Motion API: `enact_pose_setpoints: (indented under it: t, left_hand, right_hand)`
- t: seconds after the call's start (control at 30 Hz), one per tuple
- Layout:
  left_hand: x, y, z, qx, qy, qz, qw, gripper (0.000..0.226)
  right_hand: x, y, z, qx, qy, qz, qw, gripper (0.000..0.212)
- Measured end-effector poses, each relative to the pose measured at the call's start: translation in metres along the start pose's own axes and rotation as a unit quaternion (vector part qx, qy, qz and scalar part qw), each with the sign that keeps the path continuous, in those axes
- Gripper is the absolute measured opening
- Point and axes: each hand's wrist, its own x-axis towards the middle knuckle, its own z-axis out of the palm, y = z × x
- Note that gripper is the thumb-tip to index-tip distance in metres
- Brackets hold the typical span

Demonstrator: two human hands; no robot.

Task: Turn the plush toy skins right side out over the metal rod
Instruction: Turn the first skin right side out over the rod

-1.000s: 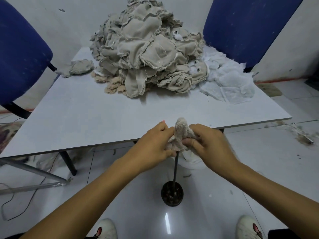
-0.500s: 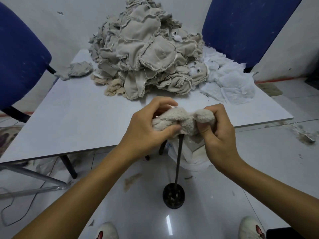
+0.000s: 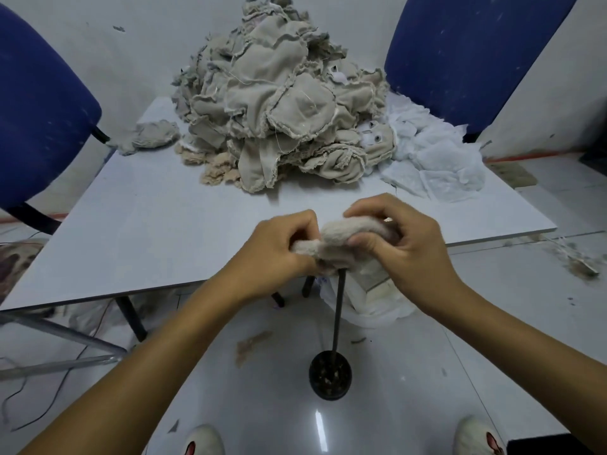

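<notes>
Since half a second ago both hands sit a little lower and closer together, and the skin (image 3: 341,239) is bunched tighter over the top of the rod (image 3: 337,315), its fuzzy face now showing across most of what is visible.

Largest first: the table (image 3: 164,231) carries a tall heap (image 3: 279,116) of beige skins toward its far edge, seams and raw edges outward, so by my reading most of the work is still ahead. White pieces (image 3: 433,162) lie by the far right corner, and one loose skin (image 3: 154,136) near the far left corner. No finished stack is in view that I can tell.

Just off the near edge, the rod stands upright from a dark round base (image 3: 330,377) on the floor. The left hand (image 3: 279,254) has its grip clenched around the skin's left end; the right hand (image 3: 404,247) pinches the right end between thumb and curled fingers. This skin looks nearly turned; pulling it free of the rod remains.
</notes>
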Motion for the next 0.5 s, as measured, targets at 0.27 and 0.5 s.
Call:
enact_pose_setpoints:
  t: [0.27, 0.5]
  left_hand:
    - [-0.003, 0.004, 0.019, 0.066, 0.020, 0.043, 0.997, 0.053]
    - [-0.009, 0.002, 0.027, -0.049, 0.163, 0.131, 0.977, 0.025]
  right_hand:
    - [-0.004, 0.012, 0.003, -0.008, -0.100, 0.014, 0.995, 0.057]
    - [-0.011, 0.023, -0.012, -0.014, -0.115, 0.020, 0.993, 0.056]
